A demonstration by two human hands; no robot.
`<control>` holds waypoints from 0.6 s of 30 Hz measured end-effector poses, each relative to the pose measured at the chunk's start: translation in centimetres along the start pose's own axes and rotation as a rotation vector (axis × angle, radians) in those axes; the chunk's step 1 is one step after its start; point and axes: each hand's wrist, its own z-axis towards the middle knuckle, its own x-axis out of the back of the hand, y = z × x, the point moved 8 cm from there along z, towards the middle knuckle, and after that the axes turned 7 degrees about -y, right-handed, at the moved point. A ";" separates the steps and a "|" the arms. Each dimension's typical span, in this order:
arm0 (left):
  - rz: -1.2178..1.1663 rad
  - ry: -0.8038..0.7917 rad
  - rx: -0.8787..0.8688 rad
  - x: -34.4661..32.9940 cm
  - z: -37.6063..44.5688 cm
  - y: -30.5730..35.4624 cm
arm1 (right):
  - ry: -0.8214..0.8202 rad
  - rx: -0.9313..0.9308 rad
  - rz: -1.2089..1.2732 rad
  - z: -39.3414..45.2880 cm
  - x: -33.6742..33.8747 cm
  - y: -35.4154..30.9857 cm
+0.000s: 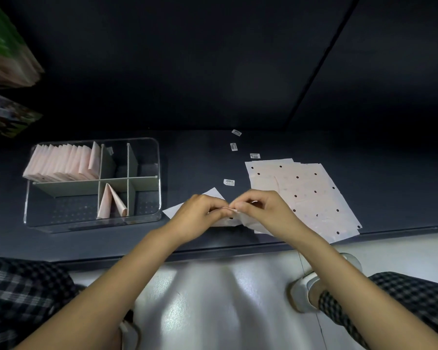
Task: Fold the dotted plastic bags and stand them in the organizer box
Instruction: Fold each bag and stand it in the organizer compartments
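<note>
Right now, from the head view, both hands meet over the near edge of the dark table [200,152]. The left hand [197,213] and the right hand [261,210] have their fingers curled in, pinching the same pale dotted bag [228,221] where the fingertips touch, probably to pin a crease before turning the next fold. Most of that bag is hidden under the hands. A white sheet [208,198] lies just beyond the left hand; what it is I cannot tell. The unfolded bags [304,190] lie flat in a stack just beside the right hand, likely kept there for easy reach. The clear organizer box [152,218] sits to the left, with a row of folded bags [61,162] standing in a far compartment, and a folded pair [110,203] leaning in a near middle one. Small labels [229,182] lie scattered between.
</note>
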 end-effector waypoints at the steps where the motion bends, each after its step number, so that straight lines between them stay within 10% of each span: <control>1: -0.004 0.003 -0.005 0.0 0.0 0.0 | -0.008 0.001 -0.004 0.0 -0.1 0.1; 8: -0.413 0.163 0.081 0.0 -0.7 -2.0 | -0.081 -0.189 -0.515 -0.6 1.7 4.3; 18: -0.635 0.304 0.324 -2.3 -6.2 -7.1 | -0.156 -0.237 -0.419 1.9 0.6 6.3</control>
